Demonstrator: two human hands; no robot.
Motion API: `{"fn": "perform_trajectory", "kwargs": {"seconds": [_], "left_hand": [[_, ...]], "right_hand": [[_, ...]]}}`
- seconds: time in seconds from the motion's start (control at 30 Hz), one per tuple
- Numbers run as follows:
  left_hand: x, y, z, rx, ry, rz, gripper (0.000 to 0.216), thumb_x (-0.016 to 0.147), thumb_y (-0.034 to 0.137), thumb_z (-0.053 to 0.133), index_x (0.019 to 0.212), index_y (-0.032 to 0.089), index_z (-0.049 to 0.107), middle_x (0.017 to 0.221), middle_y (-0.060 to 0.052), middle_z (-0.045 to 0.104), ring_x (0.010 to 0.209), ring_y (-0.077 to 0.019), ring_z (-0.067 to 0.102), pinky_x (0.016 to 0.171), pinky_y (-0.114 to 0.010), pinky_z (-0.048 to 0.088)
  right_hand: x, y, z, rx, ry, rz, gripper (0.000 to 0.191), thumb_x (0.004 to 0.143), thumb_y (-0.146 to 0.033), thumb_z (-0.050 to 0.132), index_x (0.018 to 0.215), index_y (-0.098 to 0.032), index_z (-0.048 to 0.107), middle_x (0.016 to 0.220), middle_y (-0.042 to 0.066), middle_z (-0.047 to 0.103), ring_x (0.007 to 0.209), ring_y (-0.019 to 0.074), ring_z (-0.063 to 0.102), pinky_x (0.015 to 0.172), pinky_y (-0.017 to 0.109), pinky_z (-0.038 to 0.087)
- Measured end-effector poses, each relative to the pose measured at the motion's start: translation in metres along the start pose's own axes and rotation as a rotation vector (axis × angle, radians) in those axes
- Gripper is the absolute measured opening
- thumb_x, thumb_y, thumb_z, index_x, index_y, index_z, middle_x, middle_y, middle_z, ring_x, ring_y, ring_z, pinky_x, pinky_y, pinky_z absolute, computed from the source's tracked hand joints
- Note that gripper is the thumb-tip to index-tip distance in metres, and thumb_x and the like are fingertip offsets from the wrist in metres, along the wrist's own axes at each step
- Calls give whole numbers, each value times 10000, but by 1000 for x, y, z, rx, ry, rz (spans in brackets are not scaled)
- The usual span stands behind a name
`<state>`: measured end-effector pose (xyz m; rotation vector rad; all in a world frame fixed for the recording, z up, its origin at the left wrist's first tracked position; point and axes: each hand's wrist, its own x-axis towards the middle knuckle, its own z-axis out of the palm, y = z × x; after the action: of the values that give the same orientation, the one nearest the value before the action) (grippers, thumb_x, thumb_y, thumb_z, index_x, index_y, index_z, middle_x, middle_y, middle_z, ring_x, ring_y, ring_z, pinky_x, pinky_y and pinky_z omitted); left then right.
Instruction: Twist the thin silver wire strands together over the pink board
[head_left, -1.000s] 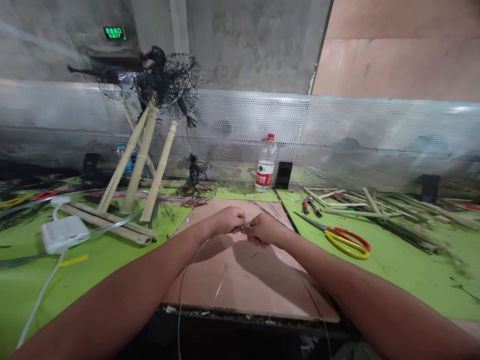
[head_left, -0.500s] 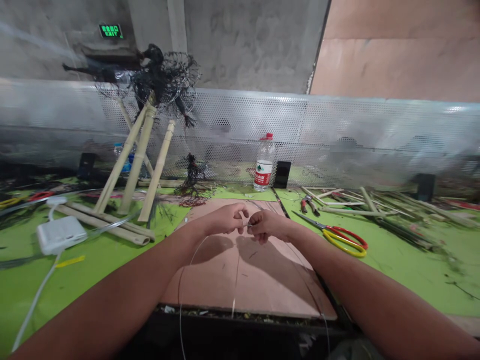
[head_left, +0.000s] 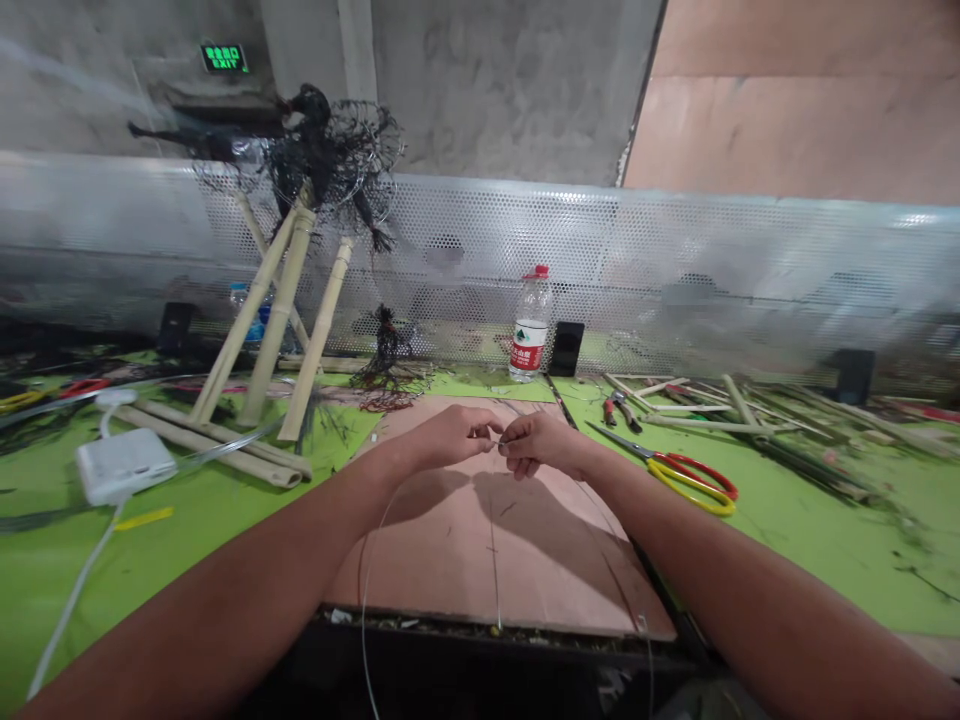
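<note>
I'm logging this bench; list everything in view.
Exit sign: one, green, back wall
Perforated screen: one, grey, back
Bamboo poles: several, pale, left
Wiry clumps: several, black, left
Bottle: one, clear, back centre
Blocks: three, black, along screen
Box: one, white, left
Scissors: one, red and yellow, right
Tool: one, partly red, behind scissors
Sticks: many, greenish, right
Board: one, pinkish, centre
Tabletop: count unclear, green, around board
Wire: some, pale, centre foreground
Left hand, right hand: one each, bare, above board

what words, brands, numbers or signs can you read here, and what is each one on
"EXIT": on the lit green sign on the wall.
Characters above "EXIT", same sign: blurred, probably "安全出口".
Characters on the red-and-white bottle label: too small and blurred to read surely.
No numbers are readable.
</note>
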<state>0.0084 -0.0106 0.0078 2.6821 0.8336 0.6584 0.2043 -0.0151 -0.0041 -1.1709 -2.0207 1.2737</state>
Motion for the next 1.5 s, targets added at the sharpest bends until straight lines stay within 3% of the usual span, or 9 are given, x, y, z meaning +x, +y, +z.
{"fn": "perform_trajectory", "kwargs": {"seconds": [0.17,0.47,0.67,0.77,0.87,0.97,1.13,1.3,1.5], "left_hand": [[0,0,2,33,8,5,200,760,197,494,885,172,648,835,-28,652,721,-115,550,660,-195,377],[0,1,12,5,38,28,165,771,202,482,740,149,635,651,2,591,576,-82,487,544,-182,335],[1,2,5,-137,95,-3,161,755,220,530,822,153,660,750,-15,650,649,-98,540,598,-189,381],[1,3,2,-176,142,-36,193,742,243,559,878,161,668,812,-29,667,702,-112,564,634,-200,406],[0,4,-1,-210,167,-65,204,747,263,560,883,164,676,785,-28,670,682,-108,567,619,-197,414],[0,5,-5,-246,154,-63,201,756,255,545,870,158,679,776,-29,673,671,-105,575,619,-193,423],[0,9,-8,-252,170,-87,209,723,262,581,879,160,674,866,-43,678,738,-127,600,642,-198,442],[1,12,-4,-290,242,-47,206,728,254,584,887,155,667,834,-34,683,721,-119,606,632,-185,441],[0,14,-4,-242,287,-30,184,754,274,560,793,158,698,756,-29,688,667,-114,597,588,-176,419]], "right_hand": [[5,2,3,-159,146,-78,134,651,-250,605,625,-119,609,549,24,604,483,111,576,446,189,417],[9,9,7,-390,219,-128,181,652,-266,618,530,-138,583,465,7,581,443,91,514,428,181,356],[3,3,-8,152,35,-18,347,745,-470,558,724,-125,589,646,70,637,543,145,605,517,255,478],[4,6,-18,362,51,-7,356,810,-462,476,862,-127,583,651,69,631,555,156,611,525,284,493],[6,11,-21,382,-6,-31,243,759,-316,596,912,-127,588,731,73,646,645,148,623,585,258,498],[3,10,-14,394,-174,-57,292,690,-204,670,963,-137,590,911,88,645,815,156,622,711,256,491],[-2,9,3,448,-372,-66,274,743,-272,631,966,-131,555,983,113,633,879,169,618,795,309,470],[7,17,7,506,-310,-74,271,763,-364,600,893,-144,509,815,82,652,736,162,640,688,313,503],[15,24,3,460,-97,-66,247,738,-356,619,855,-149,553,582,-31,528,491,89,555,501,228,475]]}}
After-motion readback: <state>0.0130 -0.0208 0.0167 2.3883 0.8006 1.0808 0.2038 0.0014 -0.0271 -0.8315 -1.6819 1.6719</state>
